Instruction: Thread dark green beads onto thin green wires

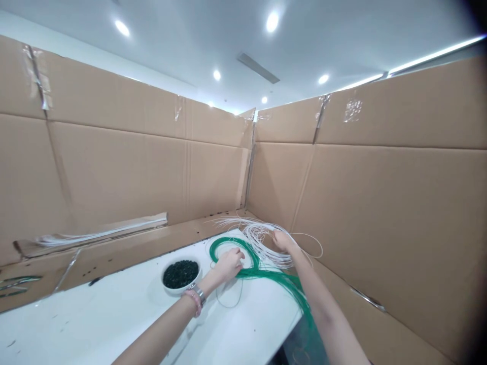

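My left hand [229,264], with a watch and a pink bracelet at its wrist, is over the coil of green wire [254,252]. Its fingers are curled together, and what they pinch is too small to make out. A thin loop of wire [229,307] hangs or lies just below this hand. Farther right, my right hand [281,240] is closed at the coil of white wire [258,238], its fingers partly hidden among the strands. Loose green strands [289,285] run from the coil over the table's right edge.
A white bowl [167,288] of dark green bits stands left of my left hand on the white table [95,324]. Behind lies a cardboard trough [163,219] with white strands. Pliers-like tools [19,285] are at far left. Cardboard walls [125,167] enclose the table.
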Available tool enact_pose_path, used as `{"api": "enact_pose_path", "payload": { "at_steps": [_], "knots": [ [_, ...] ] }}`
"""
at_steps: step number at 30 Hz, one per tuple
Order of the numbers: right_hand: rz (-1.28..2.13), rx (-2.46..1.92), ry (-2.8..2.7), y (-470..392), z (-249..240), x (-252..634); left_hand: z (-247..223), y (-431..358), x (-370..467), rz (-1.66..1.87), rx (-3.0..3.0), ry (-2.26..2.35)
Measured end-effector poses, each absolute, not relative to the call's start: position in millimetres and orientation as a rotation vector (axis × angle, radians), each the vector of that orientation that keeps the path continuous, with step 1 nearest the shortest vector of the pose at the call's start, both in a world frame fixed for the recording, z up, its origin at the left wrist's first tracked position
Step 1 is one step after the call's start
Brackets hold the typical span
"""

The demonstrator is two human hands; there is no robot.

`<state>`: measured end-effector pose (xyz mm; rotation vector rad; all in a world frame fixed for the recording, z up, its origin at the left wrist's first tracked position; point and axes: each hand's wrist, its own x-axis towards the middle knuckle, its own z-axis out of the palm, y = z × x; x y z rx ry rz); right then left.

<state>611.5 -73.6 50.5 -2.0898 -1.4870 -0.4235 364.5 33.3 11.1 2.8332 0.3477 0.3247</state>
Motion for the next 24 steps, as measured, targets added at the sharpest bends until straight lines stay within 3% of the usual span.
{"api": "enact_pose_path", "payload": {
  "at_steps": [9, 13, 24],
  "knots": [
    [-0.583, -2.163, -1.136, -51, 220, 670, 46, 54, 392, 0.373, 2.793, 0.268],
    [-0.716, -2.151, -1.039, -46, 281, 663, 92, 65, 401, 0.542, 2.683, 0.267],
    [-0.965, -2.148, -0.957, -65, 390, 611, 231, 62, 445, 0.971, 2.197, 0.262]
  ]
}}
